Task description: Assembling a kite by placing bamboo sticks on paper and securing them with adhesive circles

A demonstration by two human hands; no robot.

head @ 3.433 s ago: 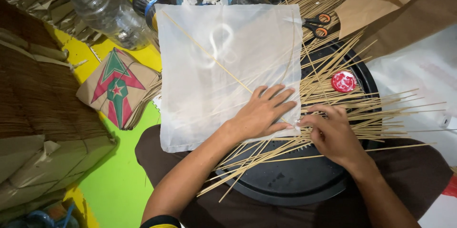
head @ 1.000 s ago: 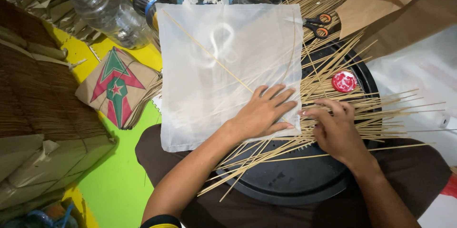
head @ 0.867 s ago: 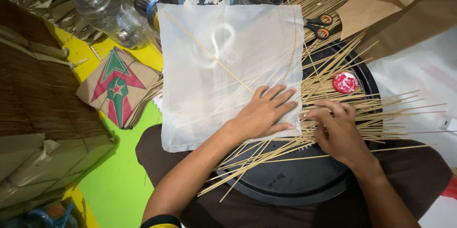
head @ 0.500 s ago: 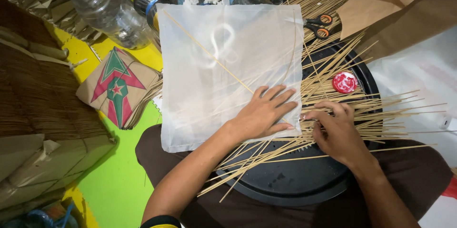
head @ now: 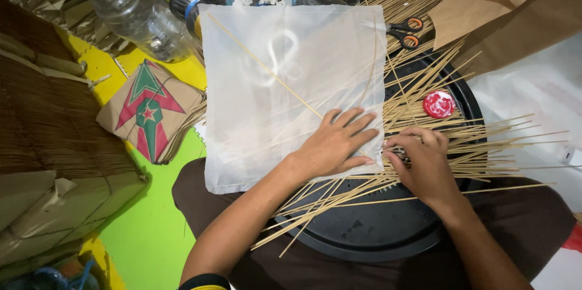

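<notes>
A square of thin white paper (head: 285,84) lies over a round black tray (head: 376,229), with a thin bamboo stick (head: 267,72) running diagonally beneath it and a curved stick along its right edge. My left hand (head: 336,141) presses flat on the paper's lower right corner, fingers spread. My right hand (head: 421,160) rests just beside it at the paper's corner, fingers curled over something small that I cannot make out. Several loose bamboo sticks (head: 461,132) fan out across the tray under both hands.
A red round cap (head: 438,104) and black-handled scissors (head: 405,29) lie among the sticks. A clear plastic bottle (head: 136,8) and coloured jars stand at the back. A stack of brown paper kites with a red and green pattern (head: 148,111) lies left on the green mat (head: 151,229).
Nothing much has shifted; my right hand's fingers have moved slightly at the paper's corner while my left hand stays pressed flat.
</notes>
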